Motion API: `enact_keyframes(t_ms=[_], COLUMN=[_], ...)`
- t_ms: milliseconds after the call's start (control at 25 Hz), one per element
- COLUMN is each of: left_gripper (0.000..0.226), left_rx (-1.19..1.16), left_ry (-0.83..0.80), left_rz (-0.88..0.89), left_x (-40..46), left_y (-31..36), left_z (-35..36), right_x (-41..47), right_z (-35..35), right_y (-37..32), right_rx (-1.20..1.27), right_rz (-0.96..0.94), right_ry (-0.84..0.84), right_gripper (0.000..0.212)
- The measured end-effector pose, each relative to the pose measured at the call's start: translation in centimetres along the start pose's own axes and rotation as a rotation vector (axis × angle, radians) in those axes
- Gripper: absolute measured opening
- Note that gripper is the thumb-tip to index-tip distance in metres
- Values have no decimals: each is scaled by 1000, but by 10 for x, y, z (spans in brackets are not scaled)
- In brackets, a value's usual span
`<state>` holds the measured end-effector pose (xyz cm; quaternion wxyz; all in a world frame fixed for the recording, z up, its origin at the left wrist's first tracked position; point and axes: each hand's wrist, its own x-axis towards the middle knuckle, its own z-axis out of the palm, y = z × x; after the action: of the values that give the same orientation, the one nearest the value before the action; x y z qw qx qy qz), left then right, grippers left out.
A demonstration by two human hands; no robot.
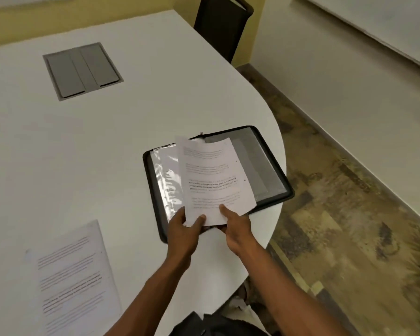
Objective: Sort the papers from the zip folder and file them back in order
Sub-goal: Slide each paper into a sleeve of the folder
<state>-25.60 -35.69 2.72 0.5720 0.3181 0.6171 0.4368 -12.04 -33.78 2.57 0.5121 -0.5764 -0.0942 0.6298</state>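
Note:
A black zip folder [274, 170] lies open near the table's rounded right edge, with clear plastic sleeves on its left half. Above it I hold a small sheaf of printed papers [214, 180], tilted upward. My left hand [186, 226] grips the sheaf's lower left corner, thumb on top. My right hand [235, 225] pinches the bottom edge, thumb on the front sheet. Another printed sheet [75, 275] lies flat on the table at the lower left.
The white table [107, 141] has a grey cable hatch [83, 71] set into it at the back left. A dark chair [221, 23] stands behind the table's far edge. Patterned floor [349, 226] lies to the right.

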Motion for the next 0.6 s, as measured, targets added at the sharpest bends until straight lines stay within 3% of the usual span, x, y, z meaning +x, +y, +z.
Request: enact_keyframes(t_ms=[200,360,520,600], left_gripper=[13,15,26,32], left_rx=[193,404,878,1000], left_ry=[-94,-172,-252,-288], left_rz=[-51,1,235,321], left_x=[5,36,73,88], left_y=[-5,-15,-35,-47], left_z=[39,69,107,131], right_x=[13,16,21,23], right_z=[-74,-124,-159,-179], right_y=[-14,-25,-36,-45], right_rx=[14,78,75,64], right_rz=[-18,-45,-73,-81], right_ry=[149,213,266,319], right_gripper=[45,46,50,50])
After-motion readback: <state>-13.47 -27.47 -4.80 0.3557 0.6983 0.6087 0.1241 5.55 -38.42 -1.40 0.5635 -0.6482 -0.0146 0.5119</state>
